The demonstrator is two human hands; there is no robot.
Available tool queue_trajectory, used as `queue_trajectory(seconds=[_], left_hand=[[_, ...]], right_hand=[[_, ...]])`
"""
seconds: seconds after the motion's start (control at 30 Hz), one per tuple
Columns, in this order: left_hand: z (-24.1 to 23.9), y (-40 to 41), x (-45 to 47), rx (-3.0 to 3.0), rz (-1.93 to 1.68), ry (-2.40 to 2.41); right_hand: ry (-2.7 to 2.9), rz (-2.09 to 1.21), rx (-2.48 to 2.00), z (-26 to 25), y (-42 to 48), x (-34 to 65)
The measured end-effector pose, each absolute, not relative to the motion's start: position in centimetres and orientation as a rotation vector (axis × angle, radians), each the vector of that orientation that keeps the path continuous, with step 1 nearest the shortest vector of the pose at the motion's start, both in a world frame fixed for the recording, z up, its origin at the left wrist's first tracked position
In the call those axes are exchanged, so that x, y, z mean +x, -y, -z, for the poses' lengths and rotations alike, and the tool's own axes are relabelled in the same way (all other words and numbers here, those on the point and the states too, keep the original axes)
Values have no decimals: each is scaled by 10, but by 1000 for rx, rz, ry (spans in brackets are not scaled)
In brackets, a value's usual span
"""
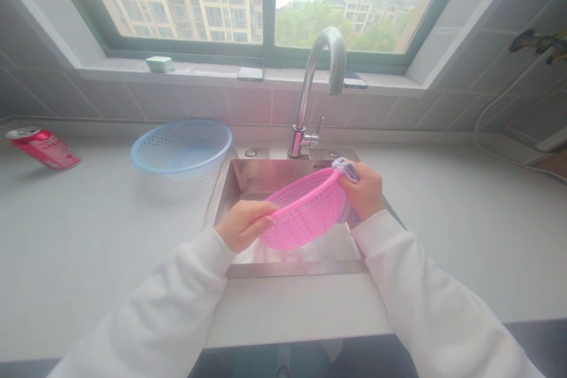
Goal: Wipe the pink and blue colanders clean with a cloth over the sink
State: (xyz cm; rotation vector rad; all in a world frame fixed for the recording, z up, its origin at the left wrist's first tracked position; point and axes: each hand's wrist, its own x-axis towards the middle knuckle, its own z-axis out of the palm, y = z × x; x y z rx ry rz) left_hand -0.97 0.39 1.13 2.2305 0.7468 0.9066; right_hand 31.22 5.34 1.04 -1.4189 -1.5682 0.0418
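Note:
Over the sink, a pink plastic colander [305,215] is held tilted on its side, its mouth facing up and away from me. My left hand [245,224] is closed on its left rim, thumb on top. At the opposite rim my right hand [363,189] is closed on a white and purple cloth [348,171], which is folded over the colander's edge and hangs down its outer side. Below lies the steel sink [295,270], partly hidden by the colander.
A blue colander [181,168] stands on the counter left of the sink. Farther left is a red drink can [44,149]. Behind the sink rises a chrome faucet [305,100]. The windowsill bears a light green block [160,64] and a phone-like flat object [250,72].

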Motion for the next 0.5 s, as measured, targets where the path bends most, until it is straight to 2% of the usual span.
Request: queue_trajectory(seconds=[0.3,0.5], left_hand=[[-13,6,15,2144,-711,-1178],[-18,5,11,2305,-700,-1031]], right_hand=[[1858,489,-1353,-7,-42,281],[1919,605,-1227,-8,-41,279]])
